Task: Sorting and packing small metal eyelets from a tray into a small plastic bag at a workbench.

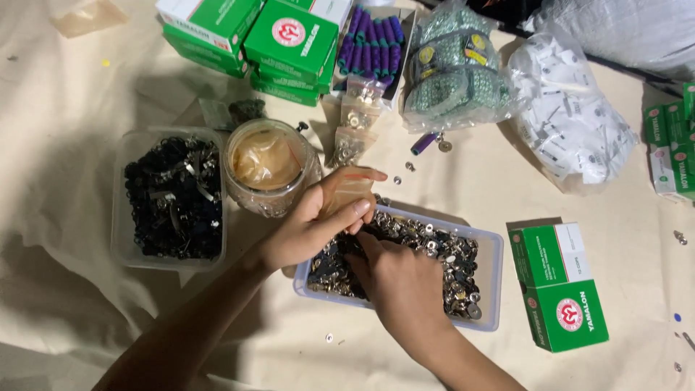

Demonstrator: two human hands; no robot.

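My left hand (315, 217) holds a small clear plastic bag (349, 194) above the near-left end of a clear rectangular tub (494, 253) filled with small silver metal snap fasteners (441, 253). My right hand (398, 279) reaches down into that tub, fingers bent among the fasteners right under the bag. Whether it grips any pieces is hidden by the fingers.
A clear tub of black parts (174, 195) sits at left beside a round jar (266, 166) holding plastic bags. Green boxes (289, 40), purple rolls (373, 43), bagged items (452, 69) and white pieces (572, 116) lie behind. A green box (557, 286) lies at right.
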